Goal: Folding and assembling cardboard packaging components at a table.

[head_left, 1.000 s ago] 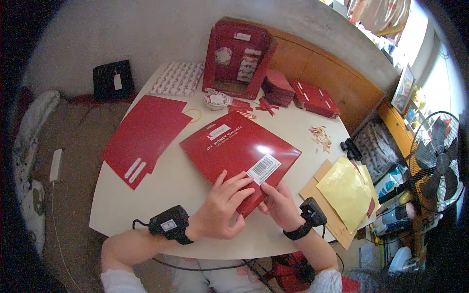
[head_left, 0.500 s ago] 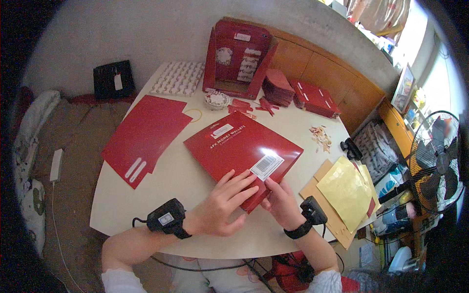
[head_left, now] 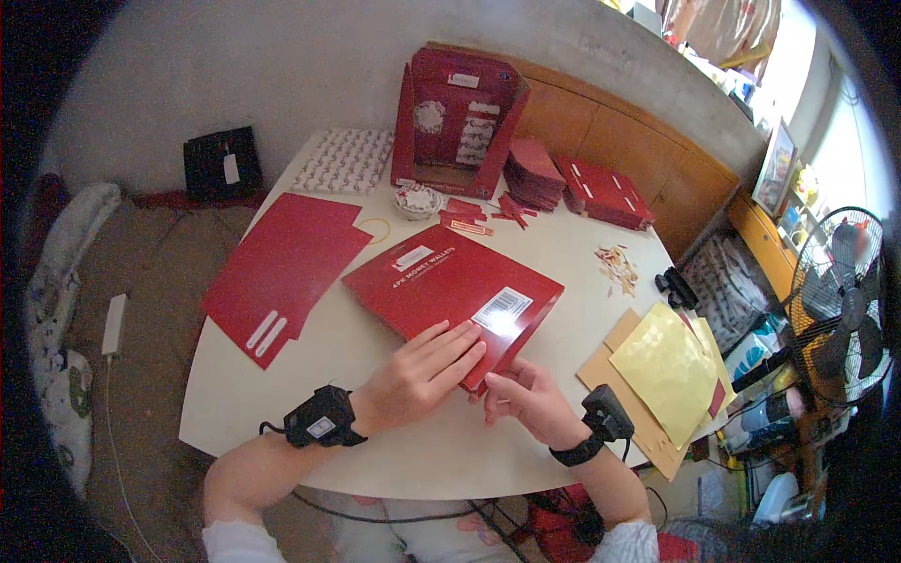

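A flat red cardboard box point(head_left: 441, 281) with a white barcode label lies slantwise on the table in front of me. My left hand point(head_left: 436, 371) rests flat on its near left part, fingers stretched out and side by side. At the box's near corner is my right hand point(head_left: 530, 399), its thumb against the edge and its other fingers curled in below. The fingertips under that corner are partly hidden. To the left, flat red cardboard sheets point(head_left: 282, 263) overlap, the lower one with two white oval slots.
Behind stand a red display box point(head_left: 460, 89), a tray of small white pieces point(head_left: 343, 159) and stacked red cards point(head_left: 535, 174). Red packs point(head_left: 605, 190) lie beside them. Yellow sheets point(head_left: 666, 361) on brown cardboard cover the right edge, near a black fan point(head_left: 845, 310).
The red box has shifted slightly left. My right hand has slid down from the label side to the near corner, its thumb now off the top face. My left hand's fingers have drawn together.
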Tool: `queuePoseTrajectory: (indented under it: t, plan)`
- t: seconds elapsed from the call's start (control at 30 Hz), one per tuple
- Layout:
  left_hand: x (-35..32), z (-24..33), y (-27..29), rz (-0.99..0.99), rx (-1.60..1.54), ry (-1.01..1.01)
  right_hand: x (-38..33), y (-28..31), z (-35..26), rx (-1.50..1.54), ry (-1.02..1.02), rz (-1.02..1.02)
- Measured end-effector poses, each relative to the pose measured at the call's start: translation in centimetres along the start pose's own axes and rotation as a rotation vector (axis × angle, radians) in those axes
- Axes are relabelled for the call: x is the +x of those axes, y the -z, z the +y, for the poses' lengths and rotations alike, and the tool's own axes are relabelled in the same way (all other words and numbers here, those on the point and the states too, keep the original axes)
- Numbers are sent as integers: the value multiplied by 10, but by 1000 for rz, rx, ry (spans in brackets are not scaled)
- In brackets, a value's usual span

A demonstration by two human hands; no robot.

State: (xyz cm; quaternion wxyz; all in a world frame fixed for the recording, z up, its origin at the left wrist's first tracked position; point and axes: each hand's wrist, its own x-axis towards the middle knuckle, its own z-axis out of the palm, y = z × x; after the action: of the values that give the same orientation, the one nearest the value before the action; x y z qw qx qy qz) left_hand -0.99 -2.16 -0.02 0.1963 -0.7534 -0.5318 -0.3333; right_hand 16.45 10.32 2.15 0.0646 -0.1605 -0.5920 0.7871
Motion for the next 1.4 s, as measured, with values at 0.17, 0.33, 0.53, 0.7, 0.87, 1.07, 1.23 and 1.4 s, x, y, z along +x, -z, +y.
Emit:
queuePoseTrajectory:
  t: [0.17, 0.33, 0.53, 0.7, 0.87, 1.07, 1.23, 1.4]
  plan:
    - [-2, 2, -5, 1, 18, 11, 1, -5, 2, 46, -37, 37]
    - [-2, 5, -5, -5, -2, 27, 0, -4, 4, 46, -29, 33]
    - [-1, 5, -4, -8, -29, 32, -1, -6, 1, 67, -23, 20]
    - [-2, 4, -4, -21, -37, 28, -1, -6, 1, 93, -59, 47]
    - [-4, 3, -7, -29, -56, 12, -1, -6, 0, 118, -80, 58]
    - [-6, 2, -11, -22, -112, 17, 1, -2, 3, 132, -113, 43]
    - [-12, -3, -14, -32, -212, -44, 2, 1, 4, 114, -139, 35]
    - [-10, -1, -10, -22, -191, -70, 1, 0, 3, 125, -84, -31]
